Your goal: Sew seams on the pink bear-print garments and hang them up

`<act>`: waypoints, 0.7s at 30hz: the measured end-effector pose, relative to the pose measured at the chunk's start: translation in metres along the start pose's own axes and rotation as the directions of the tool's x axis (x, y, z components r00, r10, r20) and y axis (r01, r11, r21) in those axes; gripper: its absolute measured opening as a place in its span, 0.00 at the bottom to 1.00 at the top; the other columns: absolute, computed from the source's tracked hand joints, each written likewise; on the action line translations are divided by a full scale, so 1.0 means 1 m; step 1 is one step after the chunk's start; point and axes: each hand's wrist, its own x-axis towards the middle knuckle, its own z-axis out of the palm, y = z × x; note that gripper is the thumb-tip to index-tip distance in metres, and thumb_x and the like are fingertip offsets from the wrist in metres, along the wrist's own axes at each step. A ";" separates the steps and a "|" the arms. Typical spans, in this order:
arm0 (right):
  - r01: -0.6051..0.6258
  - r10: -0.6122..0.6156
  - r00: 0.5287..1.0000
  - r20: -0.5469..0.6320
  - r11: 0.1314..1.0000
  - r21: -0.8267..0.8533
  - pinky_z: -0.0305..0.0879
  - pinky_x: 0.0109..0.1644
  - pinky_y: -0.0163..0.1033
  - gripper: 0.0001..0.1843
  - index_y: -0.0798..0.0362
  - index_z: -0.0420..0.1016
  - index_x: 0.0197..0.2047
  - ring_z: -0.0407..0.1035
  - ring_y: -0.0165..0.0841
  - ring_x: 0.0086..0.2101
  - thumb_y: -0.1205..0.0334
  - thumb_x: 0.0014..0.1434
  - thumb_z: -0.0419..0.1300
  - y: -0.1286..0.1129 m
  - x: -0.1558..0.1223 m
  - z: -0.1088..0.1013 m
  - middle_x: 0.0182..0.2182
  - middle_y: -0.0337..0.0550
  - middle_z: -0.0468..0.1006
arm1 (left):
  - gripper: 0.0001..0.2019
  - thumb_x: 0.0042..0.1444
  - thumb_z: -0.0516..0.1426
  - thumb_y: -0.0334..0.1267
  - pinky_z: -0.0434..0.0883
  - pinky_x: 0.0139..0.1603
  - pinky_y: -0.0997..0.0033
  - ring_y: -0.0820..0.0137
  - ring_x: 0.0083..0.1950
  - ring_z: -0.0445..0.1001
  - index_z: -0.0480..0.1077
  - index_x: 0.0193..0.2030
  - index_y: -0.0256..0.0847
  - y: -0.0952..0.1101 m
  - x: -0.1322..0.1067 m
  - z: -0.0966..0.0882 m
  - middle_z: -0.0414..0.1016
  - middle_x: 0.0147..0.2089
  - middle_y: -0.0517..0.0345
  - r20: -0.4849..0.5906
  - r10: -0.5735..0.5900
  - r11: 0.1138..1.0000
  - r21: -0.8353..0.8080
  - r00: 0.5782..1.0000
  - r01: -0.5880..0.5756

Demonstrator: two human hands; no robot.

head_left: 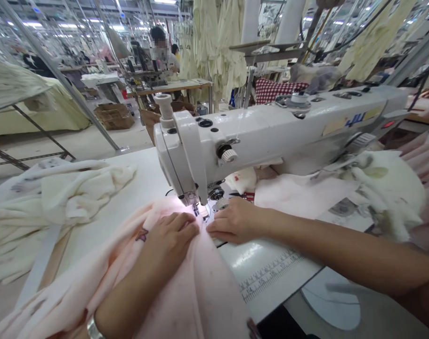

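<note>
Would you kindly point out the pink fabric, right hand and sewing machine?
Pink fabric (189, 287), head view: its lower part.
Right hand (237, 220), head view: its back.
Sewing machine (263, 134), head view: its white arm.

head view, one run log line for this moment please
left hand: on pink fabric | right hand: at fabric's edge | sewing machine: lit around presser foot
</note>
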 end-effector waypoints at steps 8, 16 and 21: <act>-0.112 0.118 0.984 0.133 0.992 -0.053 0.41 0.26 0.36 0.14 0.50 0.75 0.38 0.62 0.27 0.23 0.59 0.64 0.48 0.002 0.005 -0.007 0.26 0.36 0.76 | 0.14 0.63 0.47 0.38 0.63 0.39 0.64 0.64 0.40 0.70 0.73 0.35 0.44 -0.034 0.016 -0.001 0.75 0.38 0.56 -0.032 -0.029 0.997 0.074 0.999 0.031; -0.314 0.296 0.914 0.278 0.949 0.021 0.44 0.25 0.34 0.23 0.53 0.73 0.31 0.64 0.29 0.25 0.41 0.59 0.53 -0.025 0.007 -0.022 0.27 0.39 0.74 | 0.12 0.60 0.46 0.31 0.63 0.40 0.61 0.62 0.38 0.71 0.70 0.35 0.40 -0.002 0.021 -0.020 0.73 0.35 0.54 0.096 -0.279 0.957 0.115 0.956 0.268; -0.353 0.330 0.910 0.250 0.934 0.051 0.52 0.27 0.34 0.17 0.54 0.71 0.36 0.66 0.32 0.31 0.49 0.62 0.53 -0.038 0.002 -0.017 0.35 0.44 0.72 | 0.11 0.60 0.43 0.28 0.62 0.49 0.52 0.58 0.44 0.71 0.64 0.43 0.38 0.012 0.011 -0.015 0.74 0.38 0.51 0.075 -0.386 0.920 0.104 0.920 0.377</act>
